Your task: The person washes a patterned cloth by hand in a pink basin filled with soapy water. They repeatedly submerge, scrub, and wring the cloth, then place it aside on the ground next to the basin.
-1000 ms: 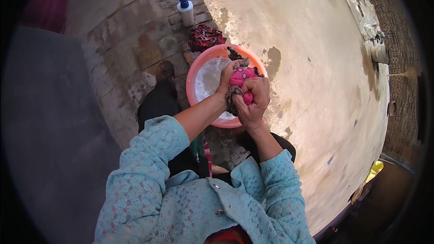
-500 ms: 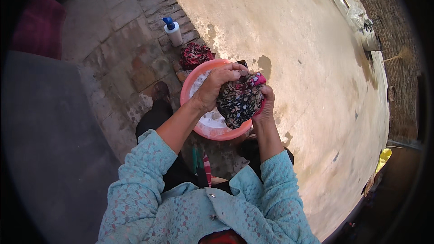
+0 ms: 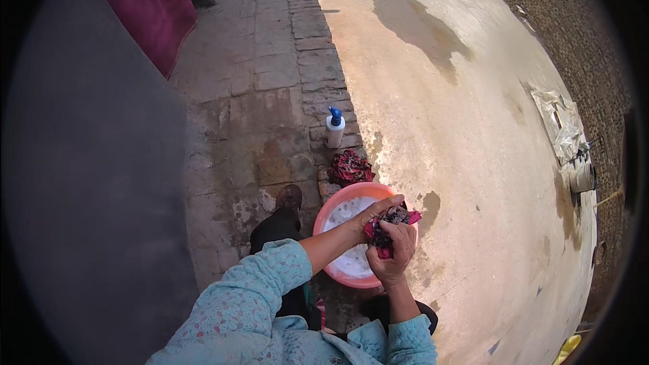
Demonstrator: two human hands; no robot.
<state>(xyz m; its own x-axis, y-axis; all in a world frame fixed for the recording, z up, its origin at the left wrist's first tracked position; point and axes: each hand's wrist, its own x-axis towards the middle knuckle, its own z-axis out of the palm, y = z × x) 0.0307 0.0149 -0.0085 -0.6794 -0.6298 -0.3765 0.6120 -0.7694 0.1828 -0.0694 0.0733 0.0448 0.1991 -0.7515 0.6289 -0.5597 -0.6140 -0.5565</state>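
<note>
A bunched cloth [image 3: 392,218], patterned in black, beige and pink, is squeezed between my two hands over a round pink basin [image 3: 322,225]. My left hand [image 3: 370,218] grips it from the left and top. My right hand [image 3: 395,251] wraps its near right side, fingers curled into the folds. White suds [image 3: 345,213] cover the liquid in the basin. Just beyond the rim, a second crumpled cloth [image 3: 351,167], red-pink and black, lies on the brick edge. Farther off stands a white pump bottle [image 3: 334,128] with a blue top.
A brick ledge [image 3: 314,54] borders the pale concrete floor [image 3: 460,162], which has wet patches. To the left are a dark grey wall [image 3: 94,196] and a magenta curtain [image 3: 149,10]. Plastic sheeting [image 3: 558,122] and a pale bucket [image 3: 581,178] lie far right.
The view has swung, so the basin and hands appear lower and farther right. The cloth is bunched smaller, and my right hand has come round its near side.
</note>
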